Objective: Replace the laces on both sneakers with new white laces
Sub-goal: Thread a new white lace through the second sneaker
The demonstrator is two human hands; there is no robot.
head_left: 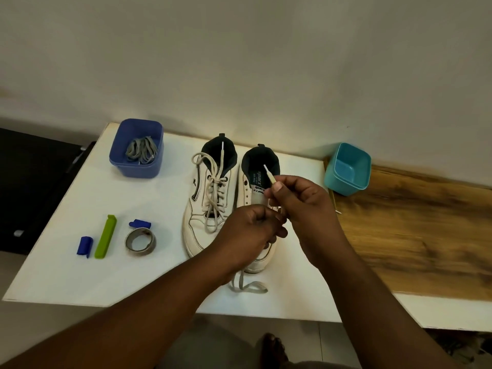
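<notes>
Two white sneakers stand side by side on the white table [80,275], toes toward me. The left sneaker [210,198] is fully laced with a cream lace. The right sneaker [255,182] has bare upper eyelets; its front is hidden behind my hands. My right hand [300,206] pinches a cream lace end [269,174] with its white tip pointing up over the shoe's opening. My left hand [250,233] sits over the shoe's middle with curled fingers, apparently gripping the lace there. A loop of lace [249,286] lies on the table in front of the toe.
A blue tub [119,161] at the back left holds a bundle of grey laces [142,151]. A teal tub [348,169] stands at the right on the wooden surface [412,235]. A green clip [106,237], two blue pieces and a tape roll [140,241] lie at the left front.
</notes>
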